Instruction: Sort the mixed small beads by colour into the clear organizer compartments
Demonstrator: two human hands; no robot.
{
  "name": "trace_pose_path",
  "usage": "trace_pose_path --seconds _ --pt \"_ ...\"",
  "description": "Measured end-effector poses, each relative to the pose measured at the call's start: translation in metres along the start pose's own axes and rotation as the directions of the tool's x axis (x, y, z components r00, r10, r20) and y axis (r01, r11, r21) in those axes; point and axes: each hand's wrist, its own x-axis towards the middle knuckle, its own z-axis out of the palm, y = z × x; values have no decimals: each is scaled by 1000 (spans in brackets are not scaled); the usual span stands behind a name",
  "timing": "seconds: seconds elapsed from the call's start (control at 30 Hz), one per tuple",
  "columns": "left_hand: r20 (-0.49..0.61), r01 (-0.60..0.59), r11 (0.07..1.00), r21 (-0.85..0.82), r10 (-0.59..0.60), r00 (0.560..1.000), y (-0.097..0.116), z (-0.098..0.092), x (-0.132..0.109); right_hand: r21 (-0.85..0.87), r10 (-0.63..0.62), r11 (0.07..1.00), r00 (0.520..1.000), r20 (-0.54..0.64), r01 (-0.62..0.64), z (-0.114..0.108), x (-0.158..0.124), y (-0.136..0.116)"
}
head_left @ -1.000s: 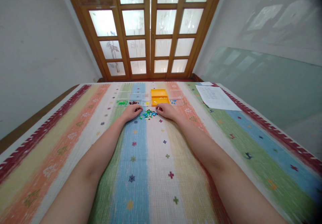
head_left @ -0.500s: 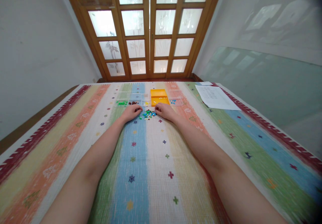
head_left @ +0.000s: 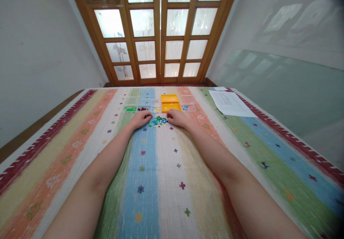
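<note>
Coloured pieces (head_left: 159, 121) lie heaped between left hand (head_left: 142, 118) and right hand (head_left: 176, 117) — both loosely curled, whether gripping anything I cannot tell — probably light and hard, best pinched by the edges.

A loose, low pile of small blue, green, white and dark plastic pieces (head_left: 159, 121) lies on the tabletop's far half, spread flat, with a few strays at its left side. Beyond it, nearer the far edge, sits an open orange plastic box (head_left: 170, 103), its lid laid back toward that edge, with pale bits inside. In clear plastic containers to its left lie bright green pieces (head_left: 130, 109), dark reddish-brown pieces (head_left: 142, 109) and yellow pieces (head_left: 157, 109); another, to its right, holds blue pieces (head_left: 185, 108).
</note>
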Motion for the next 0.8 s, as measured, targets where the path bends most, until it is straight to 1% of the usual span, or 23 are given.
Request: trace_pose_path --seconds 0.1,0.17,0.23,0.3,0.37,0.47,0.53,0.6,0.7,0.8 --pt "8 1 1000 1 -1 1000 0 0 0 22 -19 1000 1000 -2 19 1 0 2" --pt "11 1 1000 0 -1 1000 0 0 0 40 -38 998 999 -24 39 2 0 3" --pt "10 -7 1000 -1 7 1000 0 0 0 79 -31 996 998 -55 35 3 -1 4" --pt "5 -12 1000 2 12 1000 0 0 0 133 5 991 994 -107 9 3 -1 4" --pt "7 -6 1000 4 6 1000 0 0 0 184 54 983 979 -194 -18 3 0 7" --pt "10 -7 1000 0 7 1000 0 -1 -1 233 111 972 935 -338 -31 0 0 18" --pt "8 -12 1000 -1 12 1000 0 -1 -1 246 151 968 903 -402 -53 -3 0 30" --pt "9 -7 1000 0 7 1000 0 -1 -1 250 227 961 863 -452 -122 -6 -1 45" --pt "9 -2 1000 -3 2 1000 -1 0 0 273 362 929 773 -521 -251 -8 -4 68" --pt "4 -3 1000 -11 3 1000 -2 0 0 319 449 892 721 -528 -321 -6 -7 84"
